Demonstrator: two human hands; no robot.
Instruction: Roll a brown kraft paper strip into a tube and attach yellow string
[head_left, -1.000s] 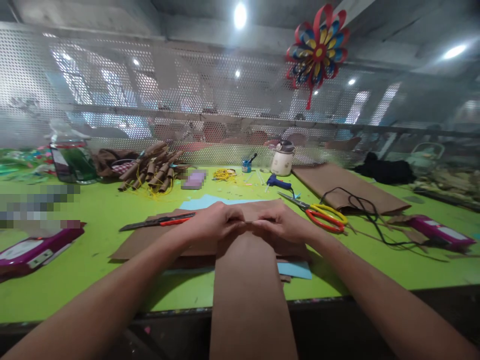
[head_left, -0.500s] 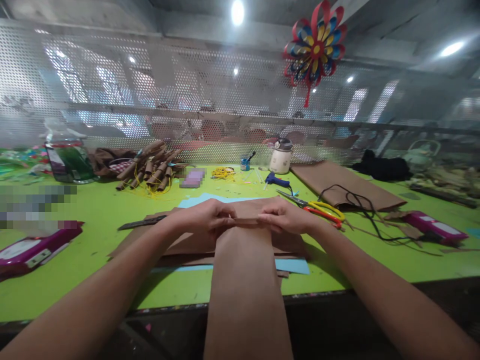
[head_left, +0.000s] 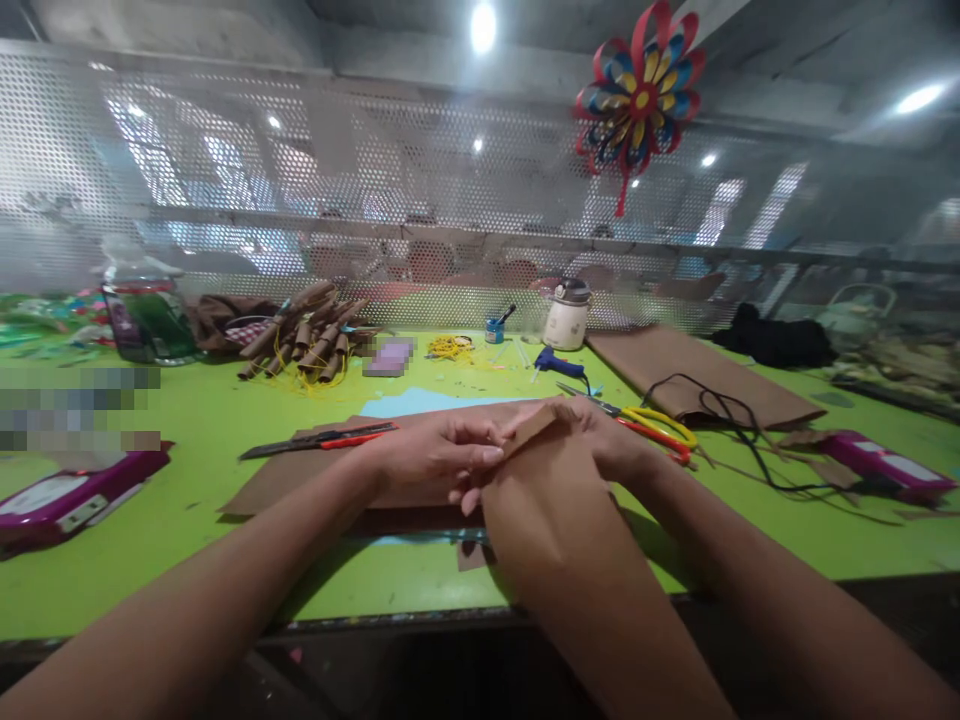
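A long strip of brown paper point(head_left: 577, 540) hangs from my hands over the table's front edge, its top end folded over into a narrow flap. At the flap's left corner my left hand point(head_left: 465, 455) pinches the paper between thumb and finger. My right hand point(head_left: 600, 435) grips the strip's upper right side, its fingertips mostly hidden behind the paper. Under both hands lie brown paper sheets point(head_left: 292, 480) on light blue paper point(head_left: 412, 402). A red-handled cutting tool point(head_left: 322, 438) rests on the sheets beside my left wrist.
Scissors point(head_left: 660, 425) with yellow and red handles lie beyond my right wrist, near a blue glue gun point(head_left: 559, 365). Purple power strips point(head_left: 892, 465) sit at both sides. Rolled brown paper tubes point(head_left: 307, 340), a jug point(head_left: 566, 315) and folded brown paper point(head_left: 697, 370) stand farther back.
The strip's folded end has lifted and turned, and its lower part has swung to the right. My left hand has moved right, uncovering the red-handled tool.
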